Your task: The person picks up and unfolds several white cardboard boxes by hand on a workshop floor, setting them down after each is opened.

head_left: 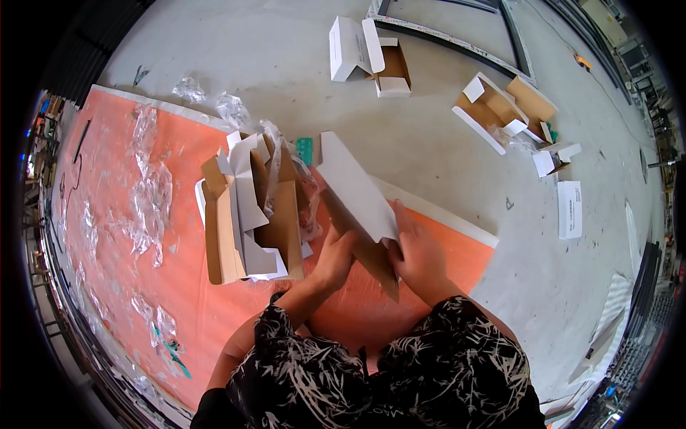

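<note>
Between the fingers of the left hand (pixel 334 260) and the right hand (pixel 419 252), a white-and-brown carton (pixel 352 184) slants away from the body, its far end free. The right fingers are closed on its near, white-faced end; the left ones grip its brown side (their tips are hidden behind the card). Held from both flanks, the thin board likely twists less than it would from one. Just left of the left fingers, opened boxes (pixel 224 230) huddle on an orange sheet (pixel 193 314), probably to stay within reach. Well beyond the right fingers, more open cartons (pixel 493 107) lie on the grey floor (pixel 429 132), perhaps to leave the hands room.
</note>
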`<state>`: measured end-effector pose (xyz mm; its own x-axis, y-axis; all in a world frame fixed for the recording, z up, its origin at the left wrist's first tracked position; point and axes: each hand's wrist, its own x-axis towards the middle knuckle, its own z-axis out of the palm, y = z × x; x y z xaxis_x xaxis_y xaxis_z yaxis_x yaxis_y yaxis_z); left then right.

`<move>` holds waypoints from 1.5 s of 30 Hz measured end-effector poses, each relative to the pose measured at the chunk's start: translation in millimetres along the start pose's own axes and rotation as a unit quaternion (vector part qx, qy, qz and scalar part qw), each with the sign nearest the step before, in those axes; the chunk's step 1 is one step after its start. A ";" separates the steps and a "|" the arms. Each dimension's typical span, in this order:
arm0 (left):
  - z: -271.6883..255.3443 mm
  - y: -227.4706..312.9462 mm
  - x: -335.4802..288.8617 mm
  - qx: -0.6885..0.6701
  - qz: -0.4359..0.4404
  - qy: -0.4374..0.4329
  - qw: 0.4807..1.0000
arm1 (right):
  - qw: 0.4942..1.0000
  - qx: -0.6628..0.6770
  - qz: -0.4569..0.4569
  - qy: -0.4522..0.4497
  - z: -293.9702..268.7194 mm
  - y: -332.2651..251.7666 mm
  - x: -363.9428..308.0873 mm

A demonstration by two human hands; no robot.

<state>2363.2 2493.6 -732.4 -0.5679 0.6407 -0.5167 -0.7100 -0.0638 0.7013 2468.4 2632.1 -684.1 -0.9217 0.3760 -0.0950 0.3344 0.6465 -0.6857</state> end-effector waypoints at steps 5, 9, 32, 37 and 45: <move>0.1 12.1 -3.6 0.007 -0.013 -0.024 1.000 | 0.983 0.169 0.025 0.071 -8.8 8.3 -0.7; 10.0 15.6 -10.4 0.052 0.033 -0.035 0.997 | 0.967 0.234 0.068 0.075 -5.3 21.2 3.4; 22.6 35.1 -20.6 0.335 0.125 -0.060 0.932 | 0.923 0.277 0.082 -0.256 23.2 -16.7 -15.3; -3.8 95.2 -39.2 0.083 0.188 0.032 0.978 | 0.915 0.378 0.069 -0.123 3.6 -5.3 7.4; -62.1 186.3 -112.3 0.015 0.309 0.152 0.939 | 0.769 0.547 0.087 -0.319 -43.3 -129.6 67.5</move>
<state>2268.9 2362.2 -574.2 -0.9634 0.2406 -0.1186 -0.1954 -0.3269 0.9246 2371.3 2602.4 -570.4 -0.9074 -0.2340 -0.3492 0.4195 -0.4530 -0.7866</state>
